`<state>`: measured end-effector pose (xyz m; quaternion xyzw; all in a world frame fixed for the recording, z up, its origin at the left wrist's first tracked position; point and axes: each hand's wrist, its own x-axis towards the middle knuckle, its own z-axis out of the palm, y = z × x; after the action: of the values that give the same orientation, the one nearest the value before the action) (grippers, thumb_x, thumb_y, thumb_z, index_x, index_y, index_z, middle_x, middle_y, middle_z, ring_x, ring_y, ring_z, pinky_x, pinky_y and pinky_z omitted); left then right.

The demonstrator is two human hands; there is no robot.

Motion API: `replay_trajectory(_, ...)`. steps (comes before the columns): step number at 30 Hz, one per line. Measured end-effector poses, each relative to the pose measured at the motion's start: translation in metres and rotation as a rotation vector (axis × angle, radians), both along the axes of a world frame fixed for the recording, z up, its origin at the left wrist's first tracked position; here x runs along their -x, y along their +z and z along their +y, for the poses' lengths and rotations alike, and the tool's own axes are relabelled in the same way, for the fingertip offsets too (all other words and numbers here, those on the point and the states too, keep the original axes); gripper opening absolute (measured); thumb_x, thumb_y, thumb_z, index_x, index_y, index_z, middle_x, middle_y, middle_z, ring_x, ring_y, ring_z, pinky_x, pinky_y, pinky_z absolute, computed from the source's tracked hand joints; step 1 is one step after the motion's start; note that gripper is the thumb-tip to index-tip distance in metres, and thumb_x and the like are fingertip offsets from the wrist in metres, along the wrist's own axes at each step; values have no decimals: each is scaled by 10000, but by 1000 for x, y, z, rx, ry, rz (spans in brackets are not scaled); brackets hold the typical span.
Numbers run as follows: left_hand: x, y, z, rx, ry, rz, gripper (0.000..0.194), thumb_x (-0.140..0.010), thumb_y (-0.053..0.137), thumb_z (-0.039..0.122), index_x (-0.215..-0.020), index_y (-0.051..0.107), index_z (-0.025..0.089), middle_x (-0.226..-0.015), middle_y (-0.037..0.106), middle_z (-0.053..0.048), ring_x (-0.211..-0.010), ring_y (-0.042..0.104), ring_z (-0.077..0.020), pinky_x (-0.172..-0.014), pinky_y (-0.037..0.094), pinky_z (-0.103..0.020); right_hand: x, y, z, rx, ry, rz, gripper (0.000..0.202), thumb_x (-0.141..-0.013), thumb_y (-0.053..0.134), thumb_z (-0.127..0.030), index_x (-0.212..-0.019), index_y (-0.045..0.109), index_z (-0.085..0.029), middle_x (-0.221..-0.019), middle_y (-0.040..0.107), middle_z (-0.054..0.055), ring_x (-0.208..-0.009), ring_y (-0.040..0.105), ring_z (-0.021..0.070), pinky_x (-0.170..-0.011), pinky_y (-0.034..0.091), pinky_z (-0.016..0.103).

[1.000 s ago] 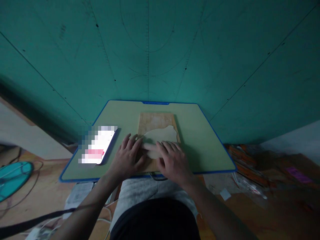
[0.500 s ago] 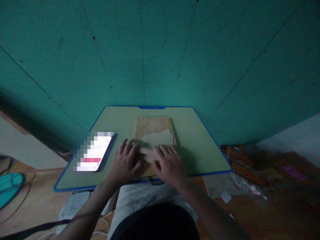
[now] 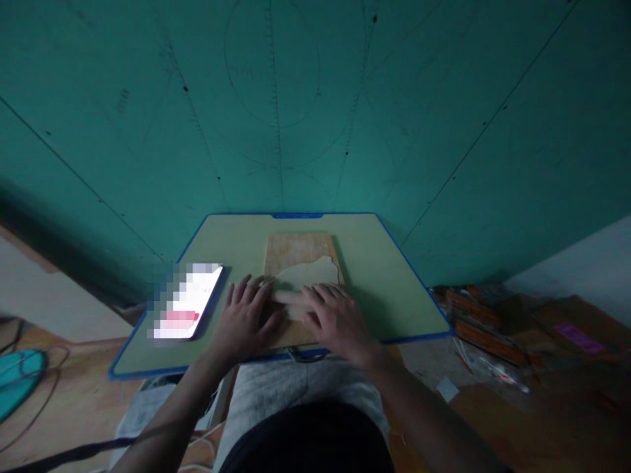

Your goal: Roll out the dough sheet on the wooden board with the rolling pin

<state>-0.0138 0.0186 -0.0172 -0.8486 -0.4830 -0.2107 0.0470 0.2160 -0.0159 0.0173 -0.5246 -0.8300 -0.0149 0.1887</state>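
Camera view has shifted: table (image 3: 389, 282) sits lower and farther left in view than in the first earlier frame; both hands remain over the pin, with little change relative to the board. Nearest: dark top (image 3: 305, 443) and pale trousers (image 3: 305, 387) of the wearer, dark strap (image 3: 73, 454) at lower left. Dark handle (image 3: 306, 359) at the table's near edge, just beyond the trousers.

Left hand (image 3: 246, 322) is palm down over the left end of the rolling pin (image 3: 290, 298), fingers a bit spread, thumb apart. Right hand (image 3: 338, 318) is palm down over the pin's right part, fingers close together, thumb apart. Fingers laid across the top; pin ends hidden under the hands. Pin lies crosswise on a flat, uneven sheet of dough (image 3: 310, 272). Dough is on the near and middle part of the wooden board (image 3: 300, 246), board's far part bare. Board rests on the table, pale green top, blue rim.

Phone (image 3: 201, 295) on the table left of the left hand, apart from it, screen lit, partly pixelated. Floor at left: turquoise round item (image 3: 20, 381), cable around it. Right side: clear plastic bag (image 3: 497, 376), purple label (image 3: 579, 337), brown clutter (image 3: 480, 322), dim. Green wall (image 3: 296, 98) behind the table, drawn lines and dark dots on it.
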Motion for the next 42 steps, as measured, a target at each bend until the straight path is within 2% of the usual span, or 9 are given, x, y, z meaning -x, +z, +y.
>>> replay_trajectory(5,-7,13,8,13,-9,21,407,-1007,427,420,-1258,577,137,-1283,636,-173,-1268,510,-367,-1128,347,-634,-19,-2,27,56,-111,-19,359,-1028,424,-290,-1310,626,-198,-1326,653,105,-1159,628,249,-932,530,365)
replay_trajectory(9,-7,13,1,3,-31,-16,398,-1020,405,381,-1271,577,126,-1268,640,-183,-1209,544,-352,-1100,380,-628,-21,-7,36,41,-141,-10,399,-1039,401,-304,-1321,640,-152,-1420,607,138,-1284,577,266,-1073,470,402)
replay_trajectory(16,2,9,-46,-74,-54,-59,408,-1005,457,316,-1366,487,128,-1241,616,-174,-1192,534,-335,-1107,399,-622,-18,-15,-13,-11,-47,94,437,-1031,378,-285,-1349,613,-100,-1380,641,138,-1295,553,269,-1144,417,455)
replay_trajectory(21,3,3,-68,-96,-39,-81,498,-993,497,305,-1458,390,163,-1266,598,-161,-1242,521,-333,-1126,398,-611,-19,-23,-52,-53,-25,99,488,-1013,388,-290,-1451,506,-109,-1474,562,144,-1369,484,269,-1173,372,516)
replay_trajectory(25,1,2,-59,-118,-20,-19,564,-1005,467,396,-1487,351,126,-1333,575,-192,-1291,490,-376,-1099,425,-617,-20,-24,-46,-46,-15,87,499,-1010,361,-262,-1468,482,-106,-1485,552,141,-1389,464,261,-1195,343,517)
replay_trajectory(31,-5,9,-27,-66,18,9,543,-1020,395,473,-1410,446,99,-1341,587,-218,-1280,500,-395,-1080,429,-614,-18,-18,-16,-28,-63,78,495,-1005,357,-248,-1435,518,-65,-1442,586,169,-1370,479,287,-1206,329,524)
replay_trajectory(34,-5,7,-38,-53,19,-20,545,-1014,409,481,-1433,424,134,-1339,591,-204,-1279,505,-381,-1076,440,-600,-17,-18,-30,-17,-48,88,506,-983,364,-225,-1446,509,-82,-1438,588,161,-1351,495,278,-1209,325,525)
replay_trajectory(39,4,2,-79,-60,19,-31,649,-995,457,469,-1555,264,205,-1359,584,-176,-1322,492,-381,-1075,455,-596,-15,-23,-67,-23,-57,120,559,-960,375,-194,-1512,424,-125,-1466,562,136,-1379,464,264,-1205,334,533)
replay_trajectory(42,6,0,-86,-77,16,-9,687,-996,454,460,-1579,214,188,-1381,575,-190,-1346,478,-389,-1082,451,-600,-16,-26,-72,-40,-52,113,560,-958,382,-188,-1513,416,-119,-1475,552,139,-1399,444,261,-1211,326,527)
